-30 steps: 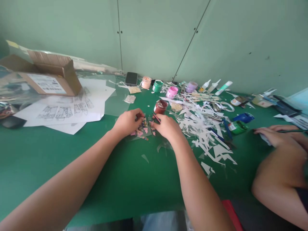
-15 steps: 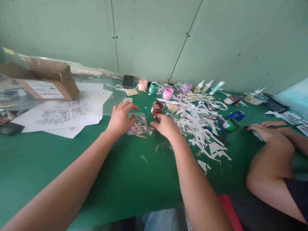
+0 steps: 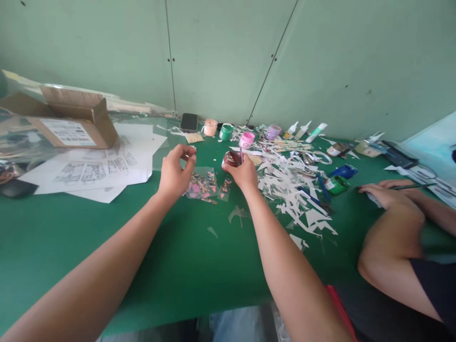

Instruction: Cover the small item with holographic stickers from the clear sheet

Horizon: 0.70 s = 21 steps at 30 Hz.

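My left hand hovers left of a clear plastic bag of colourful small pieces. Its fingers curl towards the thumb, and whatever may be between them is too small to make out. My right hand is closed on a thin, dark pinkish stick, apparently a paintbrush, held nearly upright. Its thumb is at the jar of dark red paint; whether it also grips the jar I cannot tell. A smaller clear bag with similar pieces lies just below the jar.
White paper scraps cover the table right of my hand. Behind stand a pink paint jar, a green one and glue bottles. Left are printed sheets and a cardboard box. Another person's arm rests at right.
My left hand has lifted off the bag, its fingers curling in. My right hand has moved up to the red jar, and the stick now stands more upright.
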### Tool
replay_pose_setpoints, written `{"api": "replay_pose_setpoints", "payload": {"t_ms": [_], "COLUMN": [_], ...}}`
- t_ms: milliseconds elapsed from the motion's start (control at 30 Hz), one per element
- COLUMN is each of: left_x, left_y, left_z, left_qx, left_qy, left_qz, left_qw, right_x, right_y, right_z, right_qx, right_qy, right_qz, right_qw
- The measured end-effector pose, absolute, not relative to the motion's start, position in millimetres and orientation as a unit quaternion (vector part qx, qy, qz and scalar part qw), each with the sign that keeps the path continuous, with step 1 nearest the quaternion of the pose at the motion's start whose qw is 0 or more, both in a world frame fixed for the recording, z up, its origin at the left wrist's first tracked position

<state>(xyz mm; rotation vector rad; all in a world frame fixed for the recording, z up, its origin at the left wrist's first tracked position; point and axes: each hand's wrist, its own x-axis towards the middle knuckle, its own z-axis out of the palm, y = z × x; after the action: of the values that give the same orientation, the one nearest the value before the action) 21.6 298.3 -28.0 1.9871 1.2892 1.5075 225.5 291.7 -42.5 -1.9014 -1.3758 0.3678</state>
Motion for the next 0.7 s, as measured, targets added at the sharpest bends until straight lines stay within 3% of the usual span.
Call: {"api": "replay_pose_setpoints", "payload": {"t_ms": [200,433,700], "left_x": [18.7,17.9,21.1], "left_y": [299.8,299.7,302.5], "left_z": [-25.9,-20.3,-29.1], "left_qx": [0.634,0.591,0.604], "left_qy": [0.451,0.442,0.413], "left_qz": [0.6,0.642,0.65], "left_qw": [0.185,0.209,0.206], "right_x": [206.2,199.2,234.4], "right_y": [276.9,264.7,256.6], "right_z": [-35.8,-32.2,-22.5], "right_qx": [-0.637,-0.598,-0.722], "right_qy": [-0.619,-0.708,-0.645], "right_qz": [0.155,0.256,0.214], "right_qw": [0.432,0.276,0.132]}}
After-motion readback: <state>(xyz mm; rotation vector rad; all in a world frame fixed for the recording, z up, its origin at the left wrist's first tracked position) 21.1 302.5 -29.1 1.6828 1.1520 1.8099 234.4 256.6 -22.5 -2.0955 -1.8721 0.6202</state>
